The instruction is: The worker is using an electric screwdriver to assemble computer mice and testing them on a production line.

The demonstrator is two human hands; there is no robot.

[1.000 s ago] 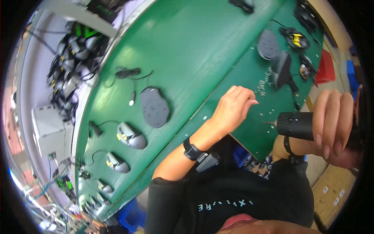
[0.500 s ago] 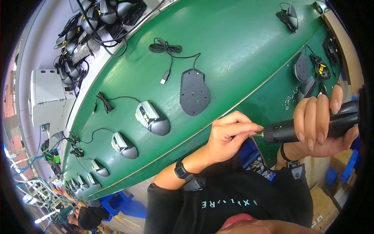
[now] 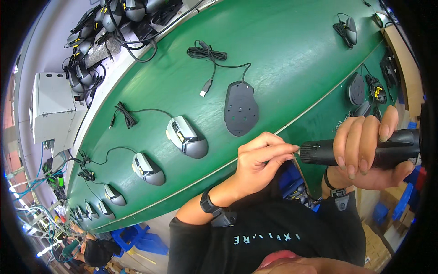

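Note:
A black electric screwdriver [image 3: 319, 152] lies level in my right hand [image 3: 365, 146], whose fingers wrap round its body. Its nose points left toward my left hand [image 3: 260, 160]. The left thumb and forefinger are pinched together right at the screwdriver's tip; what sits between them is too small to make out. Beyond my hands, on the green belt [image 3: 283, 59], a dark mouse [image 3: 242, 109] rests underside up with its cable coiled behind it. Left of it stands a silver and black mouse [image 3: 186, 137], top side up.
More mice [image 3: 148, 169] line the belt leftward. At right, a mouse base [image 3: 356, 89], an opened mouse part with yellow pieces [image 3: 377, 89] and small screws lie beside my right hand. A white box [image 3: 54, 107] and piled mice [image 3: 112, 18] stand across. Another person [image 3: 96, 251] sits far left.
Both hands and the screwdriver have shifted slightly left together. The nearer mice appear farther right as the view has moved. My right hand now covers more of the loose screws.

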